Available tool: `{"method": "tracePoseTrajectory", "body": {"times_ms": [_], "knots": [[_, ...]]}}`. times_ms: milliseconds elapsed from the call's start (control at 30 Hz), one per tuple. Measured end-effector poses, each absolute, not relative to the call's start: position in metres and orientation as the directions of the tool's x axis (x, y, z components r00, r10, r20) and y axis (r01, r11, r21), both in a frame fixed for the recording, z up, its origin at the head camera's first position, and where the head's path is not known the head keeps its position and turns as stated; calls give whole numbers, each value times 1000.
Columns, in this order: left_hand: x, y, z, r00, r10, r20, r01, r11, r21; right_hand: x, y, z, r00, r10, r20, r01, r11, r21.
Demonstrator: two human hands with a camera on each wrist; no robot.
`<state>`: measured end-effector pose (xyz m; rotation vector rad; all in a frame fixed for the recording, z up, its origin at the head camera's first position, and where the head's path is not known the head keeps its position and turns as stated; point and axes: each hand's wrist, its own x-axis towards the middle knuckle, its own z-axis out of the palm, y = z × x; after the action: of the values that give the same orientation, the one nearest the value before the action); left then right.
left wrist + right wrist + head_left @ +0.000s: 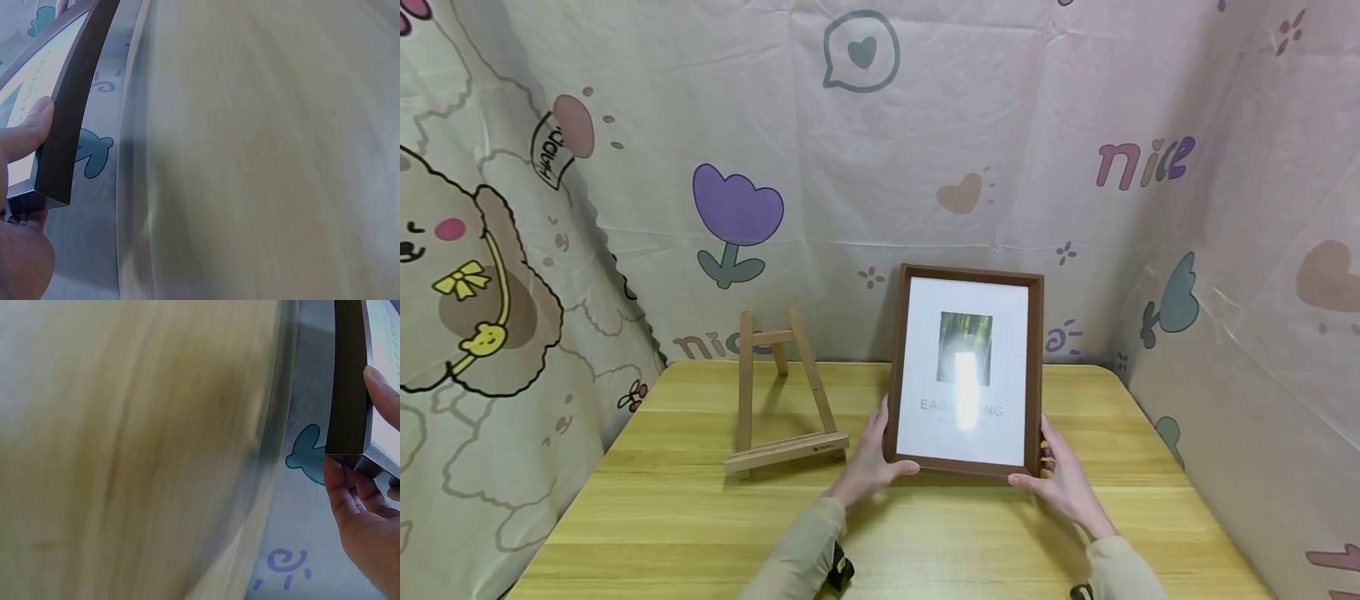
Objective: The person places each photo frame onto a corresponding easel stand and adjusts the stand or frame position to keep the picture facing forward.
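Note:
Both hands hold a brown picture frame (pixel 970 292) upright, raised above the table and tipped slightly. It has a white mat with a small green picture, some lettering and a bright glare spot. My left hand (pixel 872 462) grips its lower left corner, thumb on the front edge and fingers behind. At the lower right corner my right hand (pixel 1063 479) grips likewise, with its thumb (pixel 382 394) on the front and its fingers curled behind and under. To the left of the frame stands a small wooden easel (pixel 786 446) with a bottom ledge, touched by neither hand.
The wooden table (pixel 700 533) has rounded back corners. Behind it and at both sides hangs a pale printed cloth (pixel 865 167) with flowers, hearts and lettering. The easel's rear leg (pixel 780 358) reaches toward the table's back edge.

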<state>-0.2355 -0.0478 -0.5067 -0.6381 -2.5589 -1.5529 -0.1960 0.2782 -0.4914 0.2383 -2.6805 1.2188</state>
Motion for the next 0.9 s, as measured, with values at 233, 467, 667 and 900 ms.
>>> {"method": "tracePoseTrajectory", "body": {"times_ms": [233, 467, 667, 900], "knots": [[-235, -53, -505, -906, 286, 311, 407, 396, 823, -202, 271, -492, -958, -85, 274, -263, 642, -721], [-231, -59, -498, -910, 241, 339, 412, 417, 810, -211, 264, -488, -946, -98, 310, -295, 658, -693], [-230, -66, -494, -917, 205, 343, 399, 439, 805, -217, 256, -480, -947, -112, 302, -297, 664, -686], [-229, -76, -490, -906, 182, 383, 423, 448, 787, -224, 246, -474, -937, -139, 321, -333, 635, -697]]}}
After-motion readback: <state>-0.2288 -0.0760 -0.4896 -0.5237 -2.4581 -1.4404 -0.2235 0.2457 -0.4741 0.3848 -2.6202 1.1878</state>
